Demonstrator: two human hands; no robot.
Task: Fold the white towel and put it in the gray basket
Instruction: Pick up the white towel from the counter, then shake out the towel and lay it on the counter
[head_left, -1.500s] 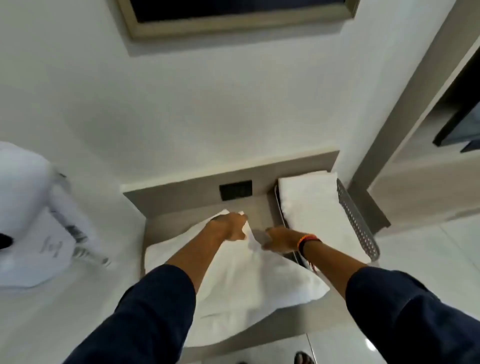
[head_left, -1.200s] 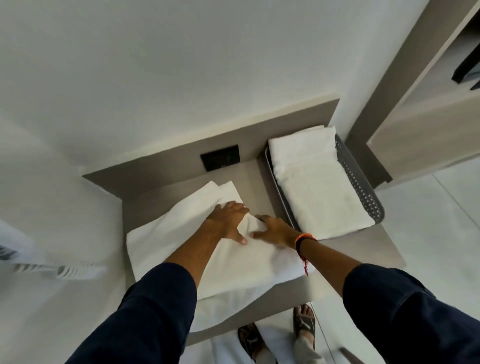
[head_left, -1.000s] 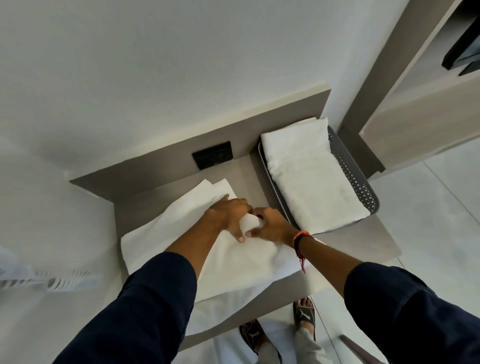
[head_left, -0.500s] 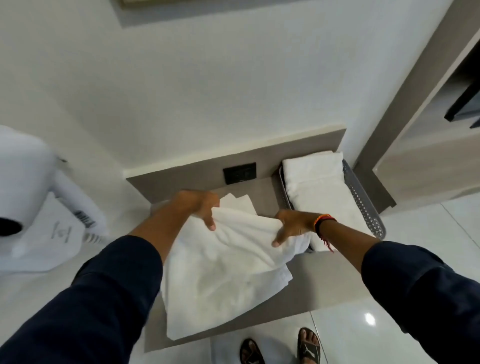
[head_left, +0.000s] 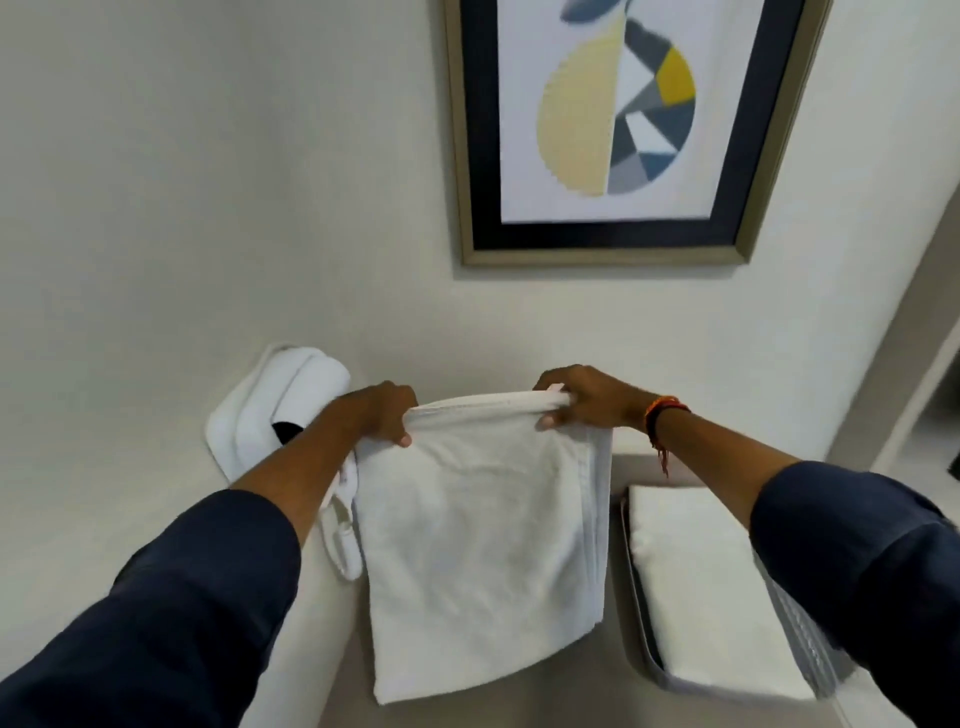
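Note:
I hold the white towel (head_left: 478, 540) up in the air in front of me, and it hangs down in folded layers. My left hand (head_left: 376, 413) grips its top left corner. My right hand (head_left: 587, 397), with an orange thread band at the wrist, grips the top right corner. The gray basket (head_left: 636, 623) stands on the shelf at the lower right, below my right arm, and another folded white towel (head_left: 696, 587) lies in it. The hanging towel covers most of the shelf top.
A white wall-mounted hair dryer (head_left: 275, 410) is on the wall to the left, partly behind my left forearm. A framed abstract picture (head_left: 613, 130) hangs above. The beige shelf (head_left: 545, 699) shows below the towel.
Both hands have lifted the towel off the shelf and now hold it hanging by its top edge. The view has tilted upward, bringing the picture into sight.

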